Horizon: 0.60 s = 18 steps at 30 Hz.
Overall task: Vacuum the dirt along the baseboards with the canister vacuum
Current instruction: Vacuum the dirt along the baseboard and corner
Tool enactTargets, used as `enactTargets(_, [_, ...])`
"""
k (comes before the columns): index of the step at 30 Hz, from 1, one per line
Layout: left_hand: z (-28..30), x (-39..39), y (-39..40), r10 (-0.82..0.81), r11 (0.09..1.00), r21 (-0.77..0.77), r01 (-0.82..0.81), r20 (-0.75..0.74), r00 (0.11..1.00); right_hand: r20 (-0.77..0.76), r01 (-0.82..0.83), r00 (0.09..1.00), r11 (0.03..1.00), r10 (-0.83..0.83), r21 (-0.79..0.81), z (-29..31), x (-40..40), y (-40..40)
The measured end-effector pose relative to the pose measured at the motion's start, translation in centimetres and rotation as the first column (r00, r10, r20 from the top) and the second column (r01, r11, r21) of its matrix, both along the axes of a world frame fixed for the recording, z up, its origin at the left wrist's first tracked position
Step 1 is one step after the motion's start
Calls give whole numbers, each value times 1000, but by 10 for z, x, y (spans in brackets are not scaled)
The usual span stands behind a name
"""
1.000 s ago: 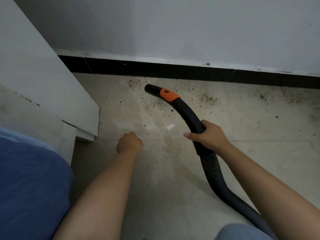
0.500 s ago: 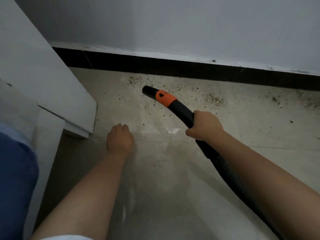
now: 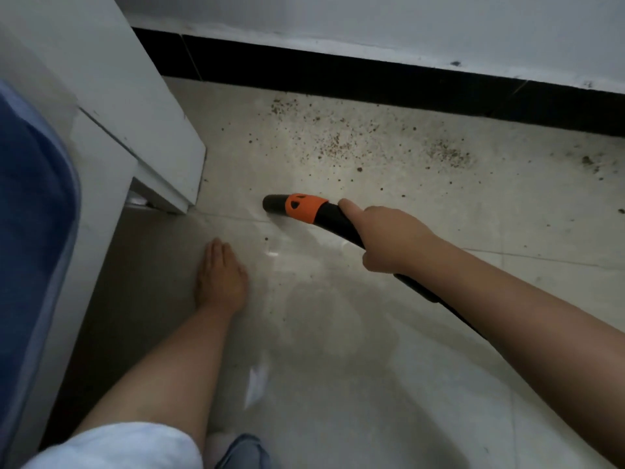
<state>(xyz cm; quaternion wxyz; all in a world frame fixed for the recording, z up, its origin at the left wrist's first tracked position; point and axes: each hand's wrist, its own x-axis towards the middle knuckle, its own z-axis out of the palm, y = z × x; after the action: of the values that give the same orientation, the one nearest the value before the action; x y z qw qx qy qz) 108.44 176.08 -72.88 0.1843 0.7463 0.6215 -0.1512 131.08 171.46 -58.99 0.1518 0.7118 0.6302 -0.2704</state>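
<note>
**Hose nozzle held low over the tile floor, short of the dirt by the baseboard**

The right hand (image 3: 389,242) is wrapped around the black curved hose handle (image 3: 334,220) of the canister vacuum, fingers closed on it with the index finger (image 3: 348,208) stretched forward along the top. Ahead of the hand sits an orange collar (image 3: 302,208), and beyond that the short black nozzle (image 3: 274,203) points toward the left side of the floor, near the foot of the white cabinet (image 3: 135,106). Whether the nozzle tip touches the tile cannot be told. Behind the hand the hose (image 3: 419,289) runs back under the right forearm and out of sight.

The left hand (image 3: 221,279) lies flat on the floor (image 3: 338,350), palm down, fingers together and straight, gripping nothing; it is just near-side of the grout line that crosses below the nozzle.

The dirt (image 3: 338,143) is scattered as brown specks and crumbs on the pale tile between the nozzle and the black baseboard (image 3: 338,76), densest close to the baseboard and trailing off toward the right edge of the floor. The nozzle is apart from the thickest patches. Above the baseboard rises a white wall (image 3: 372,25). A blue fabric surface (image 3: 30,214) fills the left edge of the view, and a white sleeve (image 3: 118,448) shows at the bottom.
</note>
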Motion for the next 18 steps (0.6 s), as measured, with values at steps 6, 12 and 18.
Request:
enactTargets(6, [-2,-16,-14,-28,999,25,29,-14,999,38,-53,998,998,52,19,10,-8,-12])
enactTargets(12, [-2,-17,-20,-24,1000,-6,24,-20,999,34,-107,994,994,108,-22,5,-28,-32])
enactTargets(18, [2,-15,-22,-51,999,-2,51,-40,998,9,-42,999,998,41,41,1,-46,-28])
